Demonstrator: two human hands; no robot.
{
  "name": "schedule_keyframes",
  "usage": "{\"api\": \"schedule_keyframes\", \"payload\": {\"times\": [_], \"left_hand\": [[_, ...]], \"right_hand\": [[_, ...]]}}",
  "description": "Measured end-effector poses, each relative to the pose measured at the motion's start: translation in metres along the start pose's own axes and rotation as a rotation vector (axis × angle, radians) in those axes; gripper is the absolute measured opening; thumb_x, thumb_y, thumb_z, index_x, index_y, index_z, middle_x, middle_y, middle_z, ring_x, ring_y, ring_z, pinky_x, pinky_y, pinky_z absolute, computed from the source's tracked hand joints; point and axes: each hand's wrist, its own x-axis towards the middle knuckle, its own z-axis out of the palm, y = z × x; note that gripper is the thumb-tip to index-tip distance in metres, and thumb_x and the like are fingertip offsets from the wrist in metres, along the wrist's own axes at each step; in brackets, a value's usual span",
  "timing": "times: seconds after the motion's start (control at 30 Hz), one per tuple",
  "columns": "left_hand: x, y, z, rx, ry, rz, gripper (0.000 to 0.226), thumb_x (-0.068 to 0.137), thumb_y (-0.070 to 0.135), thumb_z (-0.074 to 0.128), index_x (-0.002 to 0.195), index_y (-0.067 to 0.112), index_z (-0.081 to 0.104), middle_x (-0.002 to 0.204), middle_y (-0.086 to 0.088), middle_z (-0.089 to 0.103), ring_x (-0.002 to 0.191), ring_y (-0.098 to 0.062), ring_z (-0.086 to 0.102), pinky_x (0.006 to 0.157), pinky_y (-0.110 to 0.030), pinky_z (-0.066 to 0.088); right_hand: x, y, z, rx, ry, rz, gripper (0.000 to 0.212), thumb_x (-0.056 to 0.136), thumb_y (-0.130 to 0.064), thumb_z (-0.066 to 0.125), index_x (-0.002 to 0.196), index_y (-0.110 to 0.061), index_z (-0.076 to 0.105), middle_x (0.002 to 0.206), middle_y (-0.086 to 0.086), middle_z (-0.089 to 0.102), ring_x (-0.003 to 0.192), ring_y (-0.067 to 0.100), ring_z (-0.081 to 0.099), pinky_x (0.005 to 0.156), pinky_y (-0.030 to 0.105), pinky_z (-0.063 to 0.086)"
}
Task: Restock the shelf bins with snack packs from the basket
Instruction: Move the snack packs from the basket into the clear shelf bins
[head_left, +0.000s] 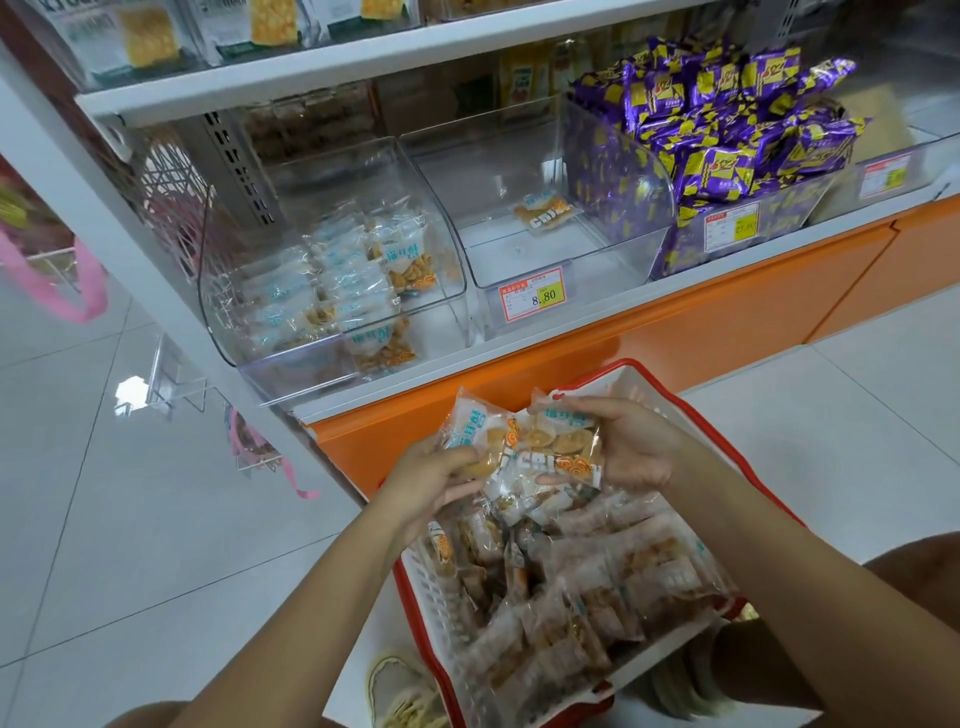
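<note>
A red-rimmed white basket (670, 410) full of clear snack packs (582, 587) sits on the floor below the shelf. Above its far end, my left hand (426, 483) and my right hand (634, 447) together hold a bunch of clear snack packs (524, 447) with blue lettering and orange biscuits. The left clear bin (260, 312) on the shelf is partly filled with the same packs. The middle clear bin (488, 171) holds a single pack (545, 210) at its back.
To the right, a bin is heaped with purple and yellow packs (727, 130). Price tags (532, 293) hang on the bin fronts. An orange base panel (675, 332) runs under the shelf. White floor tiles (130, 519) lie to the left, and my knee (919, 582) is at the right.
</note>
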Motion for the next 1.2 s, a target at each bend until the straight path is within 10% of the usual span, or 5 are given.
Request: {"api": "schedule_keyframes", "payload": {"times": [0.2, 0.57, 0.9, 1.07, 1.2], "left_hand": [[-0.002, 0.015, -0.003, -0.024, 0.045, 0.066, 0.051, 0.082, 0.000, 0.066, 0.129, -0.004, 0.046, 0.099, -0.015, 0.069, 0.081, -0.017, 0.071, 0.073, -0.028, 0.059], [-0.015, 0.036, -0.006, -0.077, 0.060, 0.158, 0.016, 0.083, 0.021, 0.064, 0.096, 0.011, 0.068, 0.081, -0.004, 0.073, 0.077, -0.015, 0.068, 0.085, -0.034, 0.053], [-0.033, 0.047, 0.012, 0.073, -0.090, 0.195, 0.058, 0.079, 0.061, 0.060, 0.115, 0.017, 0.062, 0.107, -0.006, 0.071, 0.103, -0.020, 0.066, 0.090, -0.037, 0.051], [-0.040, 0.062, 0.005, 0.276, -0.038, 0.344, 0.041, 0.075, 0.007, 0.076, 0.112, 0.013, 0.059, 0.089, 0.002, 0.072, 0.082, -0.008, 0.069, 0.069, -0.018, 0.051], [-0.051, 0.087, -0.006, 0.557, 0.069, 0.540, 0.045, 0.071, 0.004, 0.079, 0.105, 0.022, 0.057, 0.089, 0.006, 0.071, 0.078, -0.004, 0.069, 0.065, -0.014, 0.051]], "right_hand": [[-0.006, -0.011, 0.010, -0.310, 0.211, -0.160, 0.028, 0.092, -0.009, 0.054, 0.117, 0.003, 0.059, 0.096, 0.012, 0.068, 0.080, 0.019, 0.067, 0.072, 0.027, 0.055], [-0.021, -0.021, 0.035, -0.527, 0.284, -0.442, 0.020, 0.075, -0.021, 0.071, 0.088, -0.006, 0.067, 0.068, -0.001, 0.067, 0.055, 0.009, 0.060, 0.050, 0.018, 0.048], [-0.003, -0.014, 0.079, -0.820, 0.356, -0.667, 0.038, 0.085, -0.026, 0.070, 0.093, 0.009, 0.060, 0.068, 0.008, 0.062, 0.058, 0.013, 0.058, 0.054, 0.027, 0.045], [-0.007, -0.027, 0.106, -1.173, 0.346, -0.746, 0.027, 0.076, -0.035, 0.077, 0.089, -0.016, 0.064, 0.081, -0.001, 0.064, 0.073, 0.013, 0.059, 0.068, 0.029, 0.049], [-0.017, -0.067, 0.137, -1.770, 0.273, -0.720, 0.078, 0.065, -0.046, 0.083, 0.131, -0.033, 0.044, 0.131, -0.015, 0.045, 0.117, 0.000, 0.042, 0.095, 0.019, 0.036]]}}
